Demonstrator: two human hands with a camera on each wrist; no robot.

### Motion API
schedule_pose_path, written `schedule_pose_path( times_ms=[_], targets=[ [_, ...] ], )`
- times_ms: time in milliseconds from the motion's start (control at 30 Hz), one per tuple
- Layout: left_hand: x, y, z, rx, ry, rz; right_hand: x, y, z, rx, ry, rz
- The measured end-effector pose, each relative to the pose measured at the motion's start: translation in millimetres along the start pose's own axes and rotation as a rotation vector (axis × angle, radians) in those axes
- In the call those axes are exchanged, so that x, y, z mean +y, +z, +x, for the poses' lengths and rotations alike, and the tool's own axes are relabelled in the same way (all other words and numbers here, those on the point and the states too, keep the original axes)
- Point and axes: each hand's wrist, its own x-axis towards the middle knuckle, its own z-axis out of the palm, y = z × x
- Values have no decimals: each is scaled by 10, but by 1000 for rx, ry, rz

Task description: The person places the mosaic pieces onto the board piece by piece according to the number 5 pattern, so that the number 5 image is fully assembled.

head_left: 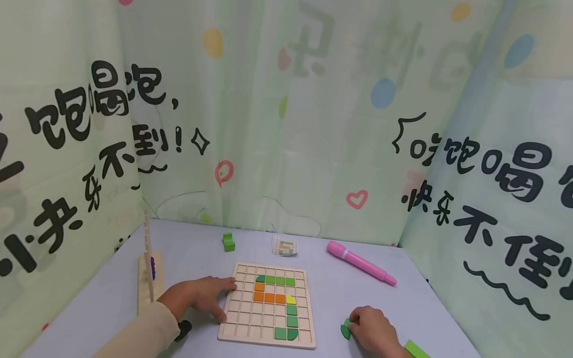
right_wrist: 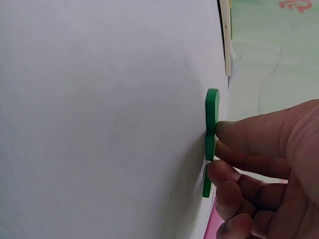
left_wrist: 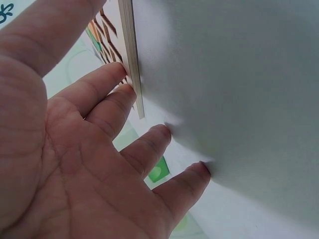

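A wooden grid board (head_left: 250,318) lies on the table, with green, orange and yellow tiles forming a bent path in its cells. My left hand (head_left: 203,298) rests at the board's left edge, fingers spread. In the left wrist view, two fingertips touch the board's side (left_wrist: 130,55) while two others reach down to the tabletop. Right of the board, my right hand (head_left: 373,328) pinches a green tile with a rounded end (right_wrist: 212,109) between thumb and finger, low at the table surface. Another green piece (right_wrist: 207,184) shows just below it, partly behind the fingers.
A pink marker (head_left: 361,262) lies at the back right. Behind the board are a small patterned card (head_left: 284,246) and green blocks (head_left: 229,242). An upright wooden panel on a base (head_left: 144,283) stands at left. A light green block (head_left: 416,349) sits beside my right wrist.
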Motion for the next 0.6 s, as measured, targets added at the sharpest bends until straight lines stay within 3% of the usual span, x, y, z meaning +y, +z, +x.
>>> schedule_pose_path(
  times_ms=[600],
  targets=[
    [21,-2,-33,11,-2,12,-85,-5,21,-33,-81,50]
  ],
)
